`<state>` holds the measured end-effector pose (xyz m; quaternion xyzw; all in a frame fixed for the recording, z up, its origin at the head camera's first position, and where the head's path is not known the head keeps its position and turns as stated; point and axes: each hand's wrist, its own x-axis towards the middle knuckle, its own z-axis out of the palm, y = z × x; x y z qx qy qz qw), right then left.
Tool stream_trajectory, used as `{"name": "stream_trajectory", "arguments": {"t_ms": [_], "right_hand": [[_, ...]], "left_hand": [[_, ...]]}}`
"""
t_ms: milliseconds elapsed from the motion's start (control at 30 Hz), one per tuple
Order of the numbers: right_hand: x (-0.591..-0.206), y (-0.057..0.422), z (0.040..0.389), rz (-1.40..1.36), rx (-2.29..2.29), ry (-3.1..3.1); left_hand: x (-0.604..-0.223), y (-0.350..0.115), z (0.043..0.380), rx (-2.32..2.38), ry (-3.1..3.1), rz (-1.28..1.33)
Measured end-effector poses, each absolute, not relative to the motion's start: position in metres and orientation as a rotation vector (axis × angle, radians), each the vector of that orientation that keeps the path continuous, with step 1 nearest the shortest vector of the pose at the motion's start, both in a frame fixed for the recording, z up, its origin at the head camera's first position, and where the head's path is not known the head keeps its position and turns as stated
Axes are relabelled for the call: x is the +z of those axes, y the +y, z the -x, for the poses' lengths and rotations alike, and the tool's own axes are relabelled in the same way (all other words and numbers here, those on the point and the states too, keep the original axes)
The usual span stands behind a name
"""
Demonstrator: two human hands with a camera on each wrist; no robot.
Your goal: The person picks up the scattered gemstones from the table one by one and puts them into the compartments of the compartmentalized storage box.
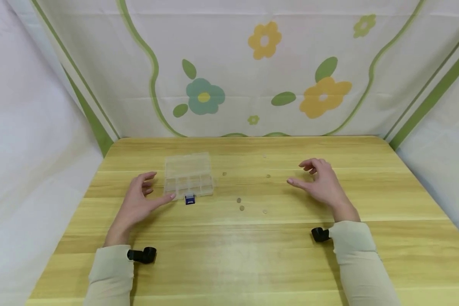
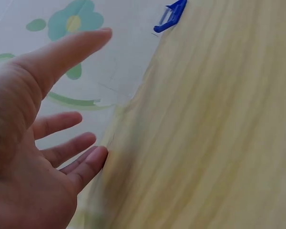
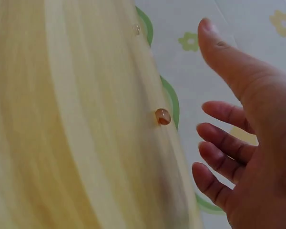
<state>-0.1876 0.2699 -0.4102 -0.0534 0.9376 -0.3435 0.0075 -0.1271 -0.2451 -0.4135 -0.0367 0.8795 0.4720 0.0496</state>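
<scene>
A clear plastic compartment box (image 1: 188,165) lies with its lid raised at the left of the table. Its front carries a blue latch (image 1: 190,199), which also shows at the top of the left wrist view. Just left of the box is my left hand (image 1: 137,199), fingers spread and thumb tip at the box's front corner. On the right, my right hand (image 1: 323,183) hovers with nothing in it, thumb apart from loosely bent fingers. Nearest to it is a small amber bead (image 1: 268,176), seen as round and see-through in the right wrist view.
Several other small beads lie scattered mid-table: a dark one (image 1: 239,200), a brownish one (image 1: 242,208), a pale one (image 1: 264,211) and a clear one (image 1: 264,155) at the back. A flowered curtain (image 1: 237,63) hangs behind the wooden table (image 1: 229,259).
</scene>
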Motion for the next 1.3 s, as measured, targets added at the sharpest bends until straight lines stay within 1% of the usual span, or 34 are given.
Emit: {"name": "stream_trajectory", "arguments": {"t_ms": [367, 600, 900, 1300], "right_hand": [[-0.421, 0.281, 0.190, 0.198, -1.025, 2.831], [-0.417, 0.287, 0.184, 0.252, -0.953, 2.855], [-0.416, 0.283, 0.182, 0.230, -0.951, 2.859], [-0.417, 0.279, 0.183, 0.231, -0.933, 2.892]], "left_hand": [[-0.419, -0.244, 0.134, 1.418, 2.684, 0.011], [-0.419, -0.239, 0.135, 1.409, 2.678, 0.044], [-0.417, -0.238, 0.136, 1.381, 2.692, 0.098], [-0.417, -0.234, 0.136, 1.461, 2.676, 0.068]]}}
